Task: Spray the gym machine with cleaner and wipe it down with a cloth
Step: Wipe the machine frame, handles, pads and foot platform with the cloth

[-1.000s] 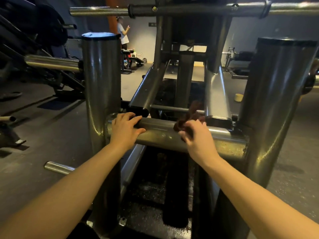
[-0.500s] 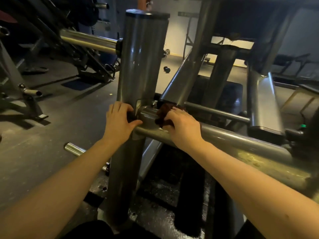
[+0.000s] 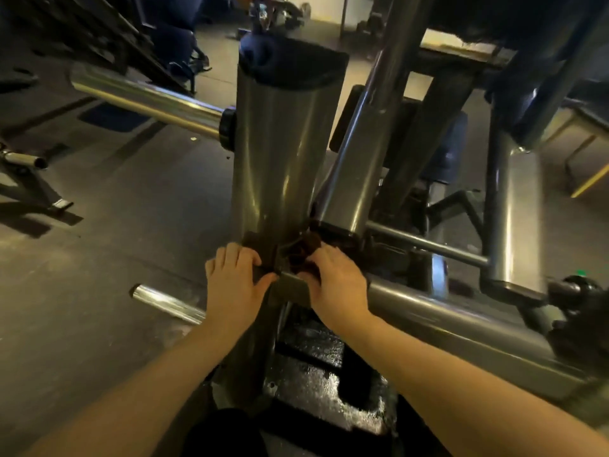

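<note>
While L hand [image 3: 232, 280] grips upright post [image 3: 283, 153], R hand [image 3: 336, 280] clutches cloth [image 3: 301, 252] in tight corner w/ crossbar [image 3: 461, 311].

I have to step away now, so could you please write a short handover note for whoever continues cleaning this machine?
Left hand: holds the upright post at the joint, bracing.
Right hand: grips the brown cloth against the joint where the crossbar meets the post.
Done: wiping is under way at this joint; how much is already clean, or was sprayed, cannot be told.
Left: probably the rest of the crossbar and the post above.
</note>
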Tool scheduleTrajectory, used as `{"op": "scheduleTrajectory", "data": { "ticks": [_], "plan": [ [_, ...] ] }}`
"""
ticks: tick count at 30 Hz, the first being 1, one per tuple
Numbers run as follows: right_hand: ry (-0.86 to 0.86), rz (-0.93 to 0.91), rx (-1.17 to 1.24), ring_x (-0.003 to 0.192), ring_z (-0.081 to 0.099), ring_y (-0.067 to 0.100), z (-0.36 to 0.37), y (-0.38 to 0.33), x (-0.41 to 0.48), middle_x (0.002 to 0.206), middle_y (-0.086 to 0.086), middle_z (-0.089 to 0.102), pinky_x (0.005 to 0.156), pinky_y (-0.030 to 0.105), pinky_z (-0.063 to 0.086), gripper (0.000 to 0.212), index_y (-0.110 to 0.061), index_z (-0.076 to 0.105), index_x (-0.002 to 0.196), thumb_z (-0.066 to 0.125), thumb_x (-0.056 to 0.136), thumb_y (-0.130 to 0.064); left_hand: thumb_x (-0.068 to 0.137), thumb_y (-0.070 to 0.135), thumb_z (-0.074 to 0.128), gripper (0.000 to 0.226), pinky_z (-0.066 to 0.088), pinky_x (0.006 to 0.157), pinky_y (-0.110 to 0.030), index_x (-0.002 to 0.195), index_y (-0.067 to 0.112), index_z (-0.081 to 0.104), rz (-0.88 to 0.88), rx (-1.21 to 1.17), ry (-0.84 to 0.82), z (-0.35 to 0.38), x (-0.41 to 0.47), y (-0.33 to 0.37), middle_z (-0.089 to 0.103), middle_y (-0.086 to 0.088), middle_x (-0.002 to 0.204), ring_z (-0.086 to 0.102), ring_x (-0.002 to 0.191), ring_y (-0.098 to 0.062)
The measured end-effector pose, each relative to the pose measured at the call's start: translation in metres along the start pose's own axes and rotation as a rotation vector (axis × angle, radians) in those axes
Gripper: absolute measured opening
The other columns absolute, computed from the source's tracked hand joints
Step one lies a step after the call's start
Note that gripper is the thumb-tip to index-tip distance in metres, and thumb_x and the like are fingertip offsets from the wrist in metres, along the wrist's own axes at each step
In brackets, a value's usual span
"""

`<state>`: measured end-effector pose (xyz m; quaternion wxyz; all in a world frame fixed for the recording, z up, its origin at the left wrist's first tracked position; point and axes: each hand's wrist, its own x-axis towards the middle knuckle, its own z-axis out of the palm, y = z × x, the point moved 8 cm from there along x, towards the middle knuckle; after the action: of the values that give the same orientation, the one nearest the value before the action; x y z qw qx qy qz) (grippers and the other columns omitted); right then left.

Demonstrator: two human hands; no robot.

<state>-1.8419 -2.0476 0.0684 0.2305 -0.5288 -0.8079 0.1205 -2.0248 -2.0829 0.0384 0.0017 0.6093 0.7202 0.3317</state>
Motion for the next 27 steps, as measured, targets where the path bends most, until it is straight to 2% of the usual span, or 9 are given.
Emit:
{"op": "scheduleTrajectory", "data": {
  "ticks": [2,6,10,12,14,17,22,25,27],
  "plan": [
    [-0.11,0.018,-0.017,0.111,0.056,0.009,0.0,0.001,0.004,0.119,-0.014,0.062,0.098,0.03,0.047,0.021,-0.033,0.062,0.112,0.07,0.093,-0.036,0.08,0.033,0.084,0.035,0.038,0.086,-0.041,0.101,0.019,0.06,-0.014,0.049,-0.118,-0.007,0.002,0.008,0.054,-0.002,0.106,0.052,0.103,-0.027],
    [-0.459,0.26,0.168,0.112,0.061,0.018,-0.015,0.003,0.016,0.118,-0.007,0.063,0.095,0.033,0.048,0.027,-0.027,0.063,0.119,0.072,0.094,-0.024,0.093,0.038,0.068,0.035,0.035,0.102,-0.041,0.124,0.025,0.062,-0.045,0.146,-0.469,-0.027,0.006,0.022,0.052,0.0,0.13,0.044,0.126,-0.025],
    [-0.319,0.524,0.506,0.099,0.061,0.008,-0.071,-0.012,0.029,0.107,-0.011,0.064,0.09,0.028,0.047,0.023,-0.02,0.063,0.122,0.067,0.099,-0.018,0.094,0.04,0.066,0.032,0.035,0.105,-0.041,0.125,0.03,0.064,-0.084,0.147,-0.611,-0.071,0.025,0.043,0.053,0.003,0.133,0.043,0.128,-0.023],
    [-0.24,0.69,0.645,0.096,0.065,0.01,-0.096,-0.019,0.028,0.105,-0.005,0.067,0.092,0.034,0.054,0.017,-0.019,0.062,0.117,0.066,0.1,-0.02,0.094,0.039,0.068,0.034,0.038,0.104,-0.042,0.126,0.028,0.065,-0.13,0.114,-0.67,-0.094,0.037,0.051,0.056,0.002,0.13,0.048,0.127,-0.023],
    [-0.242,0.868,0.802,0.101,0.069,0.021,-0.12,-0.032,0.026,0.11,0.004,0.069,0.092,0.041,0.058,0.015,-0.021,0.06,0.116,0.064,0.102,-0.025,0.095,0.036,0.07,0.036,0.046,0.1,-0.036,0.128,0.022,0.065,-0.219,-0.019,-0.736,-0.117,0.049,0.059,0.058,0.0,0.126,0.057,0.116,-0.019],
    [-0.271,1.018,1.043,0.1,0.071,0.025,-0.158,-0.065,0.031,0.112,0.009,0.07,0.077,0.034,0.057,0.022,-0.015,0.057,0.122,0.061,0.104,-0.027,0.098,0.032,0.069,0.035,0.047,0.084,-0.023,0.13,0.02,0.062,-0.418,-0.282,-0.802,-0.152,0.069,0.077,0.059,0.006,0.112,0.06,0.097,-0.008],
    [-0.351,0.975,1.284,0.111,0.07,0.032,-0.208,-0.111,0.058,0.124,0.017,0.068,0.101,0.051,0.055,0.033,-0.012,0.057,0.125,0.071,0.096,-0.02,0.096,0.033,0.072,0.044,0.053,0.1,-0.035,0.136,0.022,0.056,-0.516,-0.512,-0.768,-0.189,0.111,0.116,0.065,0.005,0.121,0.064,0.111,-0.014],
    [-0.462,0.827,1.235,0.114,0.069,0.032,-0.233,-0.121,0.075,0.126,0.015,0.067,0.102,0.053,0.055,0.047,-0.014,0.055,0.131,0.074,0.089,-0.005,0.094,0.024,0.074,0.046,0.053,0.105,-0.041,0.136,0.024,0.055,-0.593,-0.694,-0.72,-0.199,0.128,0.136,0.066,0.003,0.125,0.065,0.113,-0.013],
    [-0.525,0.767,1.175,0.115,0.067,0.034,-0.243,-0.12,0.084,0.128,0.016,0.065,0.102,0.055,0.054,0.052,-0.016,0.055,0.13,0.07,0.085,0.004,0.092,0.012,0.075,0.062,0.049,0.109,-0.037,0.147,0.017,0.047,-0.626,-0.778,-0.695,-0.204,0.137,0.148,0.063,0.005,0.13,0.061,0.122,-0.014]
  ]
}}
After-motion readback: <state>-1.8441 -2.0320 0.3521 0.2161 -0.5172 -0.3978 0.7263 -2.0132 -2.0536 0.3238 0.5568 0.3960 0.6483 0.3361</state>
